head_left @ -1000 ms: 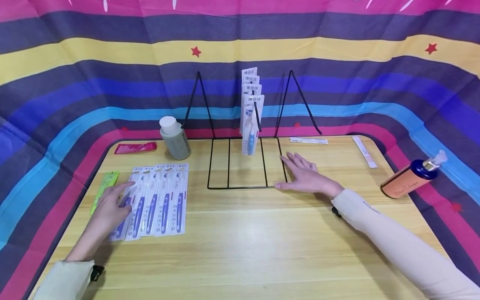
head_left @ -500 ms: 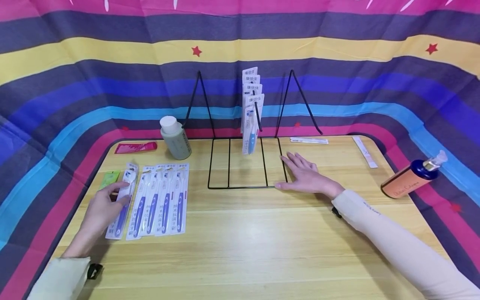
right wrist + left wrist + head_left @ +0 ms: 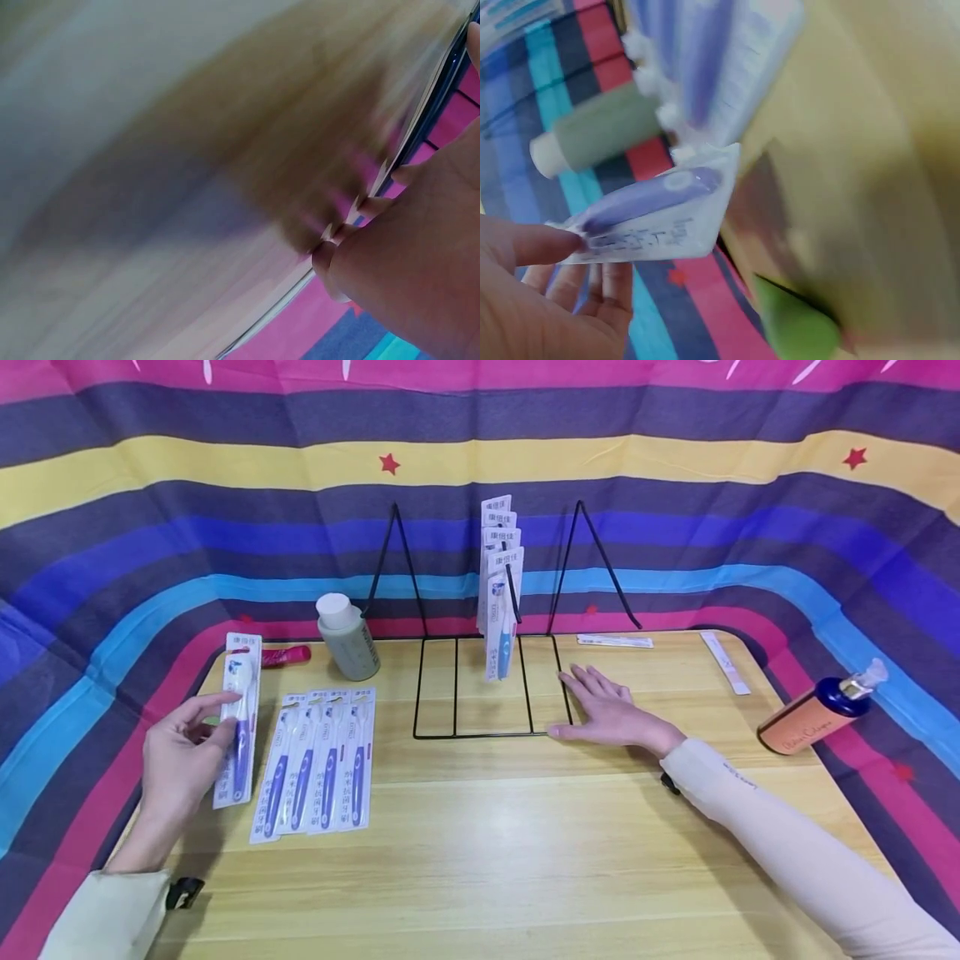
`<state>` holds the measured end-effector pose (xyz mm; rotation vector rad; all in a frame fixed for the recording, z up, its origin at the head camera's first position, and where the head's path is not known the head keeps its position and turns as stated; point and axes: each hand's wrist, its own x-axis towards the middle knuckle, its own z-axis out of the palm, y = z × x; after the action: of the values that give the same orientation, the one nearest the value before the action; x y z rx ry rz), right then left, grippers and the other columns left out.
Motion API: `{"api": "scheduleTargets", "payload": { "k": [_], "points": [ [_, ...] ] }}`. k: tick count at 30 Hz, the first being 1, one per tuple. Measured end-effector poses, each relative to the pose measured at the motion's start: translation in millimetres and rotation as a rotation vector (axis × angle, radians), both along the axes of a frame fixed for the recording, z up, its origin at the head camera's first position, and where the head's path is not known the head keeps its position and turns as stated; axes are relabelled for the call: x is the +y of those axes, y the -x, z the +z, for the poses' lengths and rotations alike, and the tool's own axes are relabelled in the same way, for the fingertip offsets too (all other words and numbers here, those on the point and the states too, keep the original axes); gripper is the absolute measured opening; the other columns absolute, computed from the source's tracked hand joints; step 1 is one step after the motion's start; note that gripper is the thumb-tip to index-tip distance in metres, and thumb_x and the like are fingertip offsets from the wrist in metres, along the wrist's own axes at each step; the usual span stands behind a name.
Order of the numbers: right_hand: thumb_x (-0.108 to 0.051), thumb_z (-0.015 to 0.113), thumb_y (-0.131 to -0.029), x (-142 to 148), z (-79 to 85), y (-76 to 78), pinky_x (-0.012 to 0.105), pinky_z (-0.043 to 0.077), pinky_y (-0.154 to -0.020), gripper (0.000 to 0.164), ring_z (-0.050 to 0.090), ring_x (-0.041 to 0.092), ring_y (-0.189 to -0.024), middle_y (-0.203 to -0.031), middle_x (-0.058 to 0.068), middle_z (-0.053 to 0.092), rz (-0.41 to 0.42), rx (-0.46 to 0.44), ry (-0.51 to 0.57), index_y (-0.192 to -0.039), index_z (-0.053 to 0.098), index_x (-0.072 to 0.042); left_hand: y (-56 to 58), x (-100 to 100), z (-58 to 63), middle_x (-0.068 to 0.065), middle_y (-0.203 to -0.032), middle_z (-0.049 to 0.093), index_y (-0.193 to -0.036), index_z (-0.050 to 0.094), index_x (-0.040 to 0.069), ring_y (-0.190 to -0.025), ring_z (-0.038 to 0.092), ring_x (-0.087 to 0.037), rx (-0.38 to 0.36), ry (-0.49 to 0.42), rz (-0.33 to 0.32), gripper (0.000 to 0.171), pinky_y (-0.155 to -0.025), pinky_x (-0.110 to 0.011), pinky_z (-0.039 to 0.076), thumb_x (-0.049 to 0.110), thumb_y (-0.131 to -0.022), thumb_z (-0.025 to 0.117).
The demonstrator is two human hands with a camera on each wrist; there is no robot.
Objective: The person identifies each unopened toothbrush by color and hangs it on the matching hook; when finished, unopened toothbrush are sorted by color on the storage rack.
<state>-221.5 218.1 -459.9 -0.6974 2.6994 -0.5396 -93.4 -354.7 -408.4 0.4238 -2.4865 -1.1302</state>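
My left hand (image 3: pixel 174 756) pinches a packaged toothbrush (image 3: pixel 241 758) between thumb and fingers, holding it upright at the table's left side. In the left wrist view the thumb presses on the front of this pack (image 3: pixel 652 217), over its purple handle. Several more packaged toothbrushes (image 3: pixel 330 768) with purple handles lie in an overlapping row to its right. My right hand (image 3: pixel 603 710) rests with spread fingers at the right side of a black wire rack (image 3: pixel 531 693). From the rack's middle hook hang several toothbrush packs (image 3: pixel 495 618), the front one with a blue handle.
Left of the rack stands a grey-green bottle (image 3: pixel 350 643) with a white cap. A pink tube (image 3: pixel 291 655) lies behind the held pack; a green tube (image 3: pixel 799 322) shows in the left wrist view. Slim white packets (image 3: pixel 615 642) and an orange pump bottle (image 3: pixel 806 722) are at right.
My left hand has taken the leftmost toothbrush pack from the row and raised it up and slightly left. The right hand stays at the rack.
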Motion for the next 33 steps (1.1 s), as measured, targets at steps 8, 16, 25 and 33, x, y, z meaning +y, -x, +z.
{"api": "scheduleTargets", "payload": {
  "k": [8,16,25,33],
  "points": [
    [-0.07,0.066,-0.099,2,0.6,-2.5,0.078,0.006,-0.121,0.111,-0.005,0.046,-0.165,-0.182,0.017,0.0,-0.007,-0.003,0.002,-0.176,0.013,-0.011,2.8,49,17.3,0.006,-0.098,0.076,-0.135,0.075,0.005,-0.072,0.059,-0.011,0.274,-0.202,-0.156,0.035,-0.059,-0.017,0.041,-0.005,-0.102,0.071],
    [-0.07,0.067,-0.099,1,0.4,-3.7,0.078,0.008,-0.121,0.111,-0.004,0.045,-0.165,-0.182,0.017,0.001,-0.007,0.005,-0.003,-0.176,0.013,-0.011,8.7,86,24.9,-0.014,-0.092,0.072,-0.127,0.069,-0.016,-0.074,0.062,-0.016,0.572,-0.527,-0.465,0.031,-0.063,-0.017,0.048,-0.018,-0.096,0.068],
    [-0.07,0.067,-0.099,-2,2.1,-4.1,0.079,0.007,-0.121,0.112,-0.006,0.044,-0.165,-0.182,0.016,0.0,-0.004,0.0,-0.008,-0.177,0.011,-0.012,-5.2,121,31.0,-0.013,-0.112,0.079,-0.118,0.069,-0.019,-0.092,0.075,-0.016,0.743,-0.56,-0.658,0.028,-0.085,-0.02,0.059,-0.023,-0.091,0.064],
    [-0.072,0.065,-0.099,1,1.0,-2.6,0.079,0.004,-0.122,0.112,-0.007,0.043,-0.165,-0.182,0.015,-0.001,-0.008,-0.004,-0.003,-0.177,0.01,-0.013,7.1,142,29.0,-0.014,-0.122,0.077,-0.121,0.068,-0.018,-0.106,0.075,-0.021,0.714,-0.555,-0.761,0.033,-0.097,-0.026,0.058,-0.028,-0.09,0.06]
  ]
}}
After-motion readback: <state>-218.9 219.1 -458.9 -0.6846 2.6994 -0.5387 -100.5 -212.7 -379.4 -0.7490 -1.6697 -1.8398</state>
